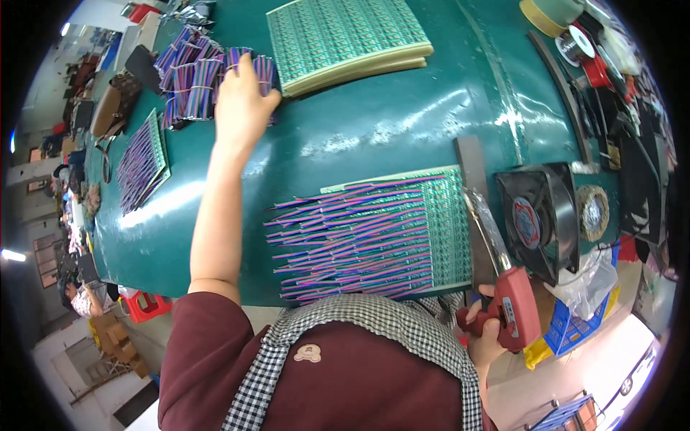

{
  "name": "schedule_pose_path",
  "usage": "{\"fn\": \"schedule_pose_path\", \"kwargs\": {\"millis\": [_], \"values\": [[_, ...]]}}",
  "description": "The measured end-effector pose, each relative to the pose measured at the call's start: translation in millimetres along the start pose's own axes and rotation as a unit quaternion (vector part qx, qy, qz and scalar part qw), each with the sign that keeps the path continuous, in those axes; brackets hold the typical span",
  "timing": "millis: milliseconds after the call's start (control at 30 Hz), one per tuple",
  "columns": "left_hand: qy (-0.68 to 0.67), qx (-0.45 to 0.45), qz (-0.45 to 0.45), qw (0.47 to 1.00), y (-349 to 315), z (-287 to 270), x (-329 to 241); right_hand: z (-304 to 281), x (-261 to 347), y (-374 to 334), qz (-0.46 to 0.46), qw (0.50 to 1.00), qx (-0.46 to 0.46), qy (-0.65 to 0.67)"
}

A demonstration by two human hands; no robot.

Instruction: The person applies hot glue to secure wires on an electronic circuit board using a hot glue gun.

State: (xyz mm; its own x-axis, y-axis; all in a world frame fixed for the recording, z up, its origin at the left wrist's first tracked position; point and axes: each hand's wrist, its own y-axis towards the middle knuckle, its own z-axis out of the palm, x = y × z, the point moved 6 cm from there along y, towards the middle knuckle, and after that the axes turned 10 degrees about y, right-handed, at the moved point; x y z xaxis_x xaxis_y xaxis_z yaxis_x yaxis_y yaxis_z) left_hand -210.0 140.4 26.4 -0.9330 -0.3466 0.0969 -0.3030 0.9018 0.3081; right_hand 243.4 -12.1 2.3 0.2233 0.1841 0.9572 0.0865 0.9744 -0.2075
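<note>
My left hand (244, 104) reaches to the far left, over rubber-banded bundles of purple, blue and pink wires (192, 82). Its fingers lie over one bundle with the thumb spread apart, and some fingertips are hidden. My right hand (485, 337) is closed round the handle of a red soldering gun (514, 309), whose metal tip points away from me. Left of the gun lies a green circuit board panel (451, 237). Rows of wires (352, 241) run from it to the left. A dark bar (472, 172) stands along the panel's right edge.
A thick stack of green circuit panels (352, 43) sits at the back. Another wired panel (147, 161) lies at the left. On the right are a black fan (537, 219), a tape roll (593, 213) and a solder spool (576, 45). A blue crate (575, 323) stands below the table.
</note>
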Motion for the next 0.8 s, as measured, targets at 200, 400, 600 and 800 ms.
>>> {"fn": "schedule_pose_path", "kwargs": {"millis": [200,400,600,800], "values": [[-0.507,0.123,-0.126,0.844,-23,-10,61,1,-2,-14,0.024,0.987,0.07,0.139],[-0.862,0.356,-0.132,0.335,-104,-36,-82,45,48,15,-0.28,0.913,0.275,-0.114],[-0.792,0.565,-0.015,0.229,-164,-70,-201,75,43,42,-0.388,0.896,0.164,-0.137],[-0.752,0.581,-0.025,0.311,-167,-58,-212,63,11,44,-0.343,0.909,0.211,-0.108]]}}
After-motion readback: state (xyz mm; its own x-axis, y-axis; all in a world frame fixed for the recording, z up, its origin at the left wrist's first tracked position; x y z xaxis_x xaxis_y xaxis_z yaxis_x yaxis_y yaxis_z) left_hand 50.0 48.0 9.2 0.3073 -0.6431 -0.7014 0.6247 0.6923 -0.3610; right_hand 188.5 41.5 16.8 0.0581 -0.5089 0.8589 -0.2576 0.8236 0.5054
